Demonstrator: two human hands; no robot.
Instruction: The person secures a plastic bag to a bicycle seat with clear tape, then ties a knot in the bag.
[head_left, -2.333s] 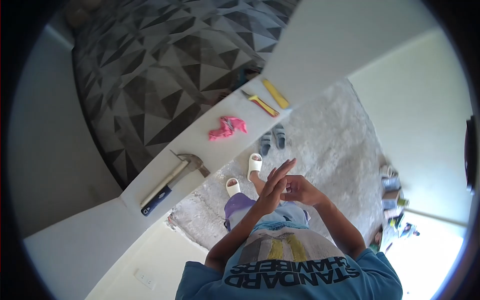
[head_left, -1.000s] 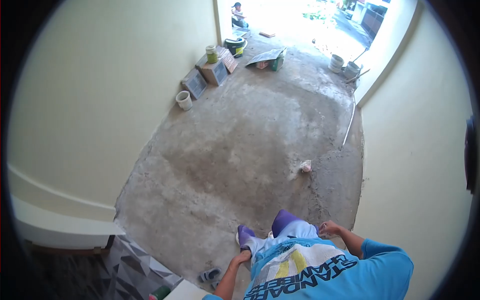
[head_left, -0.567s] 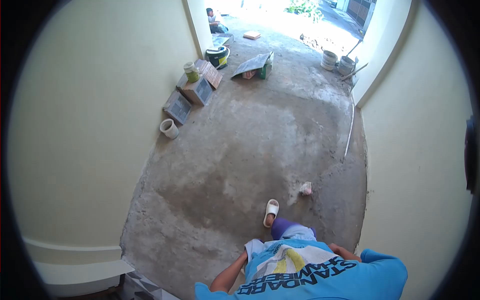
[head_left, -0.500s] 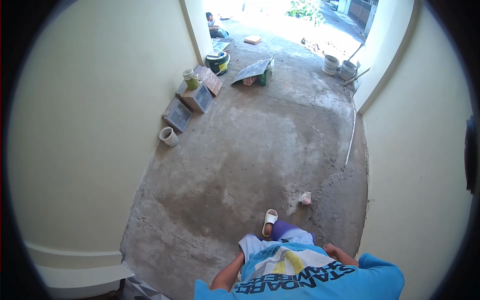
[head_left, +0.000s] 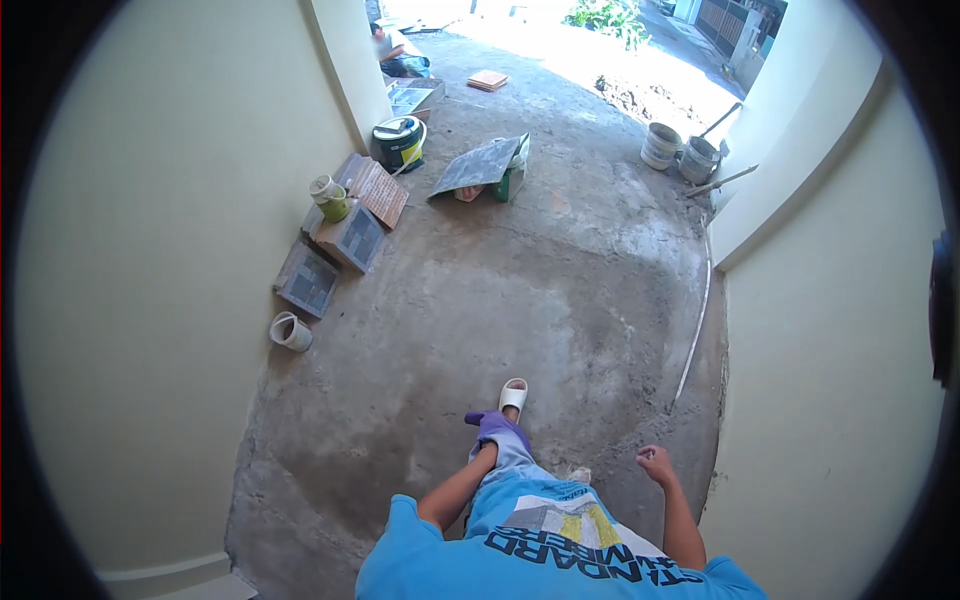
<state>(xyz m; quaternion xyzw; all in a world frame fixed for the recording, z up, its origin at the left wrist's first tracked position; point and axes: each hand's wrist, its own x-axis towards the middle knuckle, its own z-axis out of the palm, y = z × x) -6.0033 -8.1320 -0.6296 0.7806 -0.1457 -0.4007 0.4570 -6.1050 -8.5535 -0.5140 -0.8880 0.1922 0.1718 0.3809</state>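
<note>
My right hand is out over the concrete floor at the lower right, its fingers curled in, with nothing visible in them. My left forearm reaches to the thigh, where the hand is hidden at a purple cloth over light trousers. I cannot tell whether that hand holds the cloth. One foot in a white sandal is forward on the floor. A small pale lump shows just past my blue shirt.
Along the left wall stand a white bucket, tile stacks, a green pail and a dark bucket. A slab leans mid-floor. Two buckets and a thin pole lie right. Another person crouches far left.
The view has moved forward, so the floor objects sit lower and nearer. My right hand has swung outward from my side. The sandalled foot and purple cloth appear further left.
</note>
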